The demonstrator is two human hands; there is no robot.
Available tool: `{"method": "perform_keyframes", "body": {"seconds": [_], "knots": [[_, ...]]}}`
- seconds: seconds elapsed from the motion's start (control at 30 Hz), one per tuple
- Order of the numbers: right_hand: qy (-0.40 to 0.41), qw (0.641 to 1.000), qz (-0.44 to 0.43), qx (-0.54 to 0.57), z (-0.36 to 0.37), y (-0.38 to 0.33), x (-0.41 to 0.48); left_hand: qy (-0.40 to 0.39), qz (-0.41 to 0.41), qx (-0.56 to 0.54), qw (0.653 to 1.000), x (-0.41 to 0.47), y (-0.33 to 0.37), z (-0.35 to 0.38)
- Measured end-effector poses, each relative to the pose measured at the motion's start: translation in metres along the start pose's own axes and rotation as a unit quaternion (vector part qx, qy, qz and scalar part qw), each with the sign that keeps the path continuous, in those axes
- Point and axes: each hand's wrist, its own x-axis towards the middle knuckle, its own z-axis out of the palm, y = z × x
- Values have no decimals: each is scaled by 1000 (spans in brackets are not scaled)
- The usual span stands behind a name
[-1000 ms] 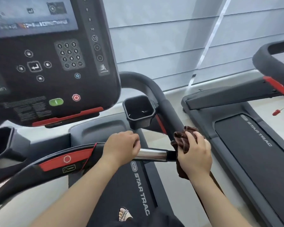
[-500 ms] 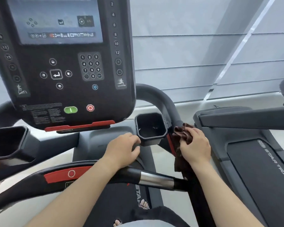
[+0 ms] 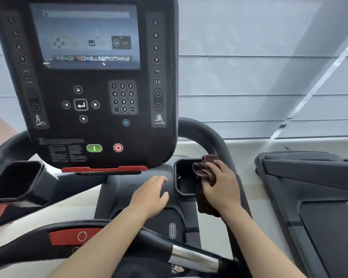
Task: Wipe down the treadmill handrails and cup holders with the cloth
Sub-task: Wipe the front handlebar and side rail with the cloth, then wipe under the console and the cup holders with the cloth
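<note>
Wiping right cup holder [image 3: 184, 194] rim.
Bunching brown cloth [image 3: 204, 171] in right hand [image 3: 222, 187] for pressure; holding left hand [image 3: 149, 197] loose, empty, alongside.

A black console [image 3: 88, 125] fills the upper left, its lit screen [image 3: 84, 37] showing blurred icons. Below the screen sit an enter key [image 3: 81, 105] ringed by four small buttons and, to its right, a number keypad [image 3: 123, 97] with a blue fan button [image 3: 126, 123] beneath. Lower down, a green button [image 3: 94, 148] lies just beside a red button [image 3: 118, 147], above a red strip [image 3: 103, 169] along the console's bottom edge. A second treadmill [image 3: 309, 197] stands at right, before pale grey blinds [image 3: 249, 77].
</note>
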Motion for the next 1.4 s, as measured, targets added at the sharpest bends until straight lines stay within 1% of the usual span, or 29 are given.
{"method": "perform_keyframes", "body": {"seconds": [0.13,0.23,0.37,0.43,0.5,0.57,0.6,0.67,0.73,0.8,0.87,0.93,1.1,1.23,1.33,1.4], "knots": [[13,1000,6,-20,6,-4,9,-29,7,6,1000,3,1,4],[-15,999,21,-33,5,-14,27,-27,15,7,999,2,2,4],[-39,998,21,-33,2,-19,37,-15,28,-9,999,1,4,0],[-42,998,23,-33,-1,-18,31,17,54,-16,998,-1,6,-4],[-30,999,12,-23,-6,-18,25,91,96,-10,991,-1,8,-13],[-9,1000,-4,14,-13,-25,24,158,136,10,978,1,8,-23],[2,999,-13,44,-14,-32,26,180,143,22,973,2,7,-27],[24,994,-44,99,-14,-50,33,207,128,48,969,6,2,-31],[39,989,-78,121,-6,-63,37,209,92,78,970,7,-2,-31],[29,991,-90,98,8,-61,40,199,79,96,972,6,-3,-28],[-14,997,-66,28,22,-47,40,194,82,105,972,6,-3,-25],[-46,998,-43,-13,30,-35,41,191,84,113,971,7,-4,-23],[-50,996,-70,-39,34,-31,46,197,85,110,970,7,-4,-23],[-86,992,-70,-67,33,-36,57,196,87,111,971,8,0,-22],[-87,992,-76,-49,28,-39,63,187,91,116,971,6,-1,-22],[-64,995,-76,-16,22,-41,61,183,93,121,971,6,-2,-22]]}}
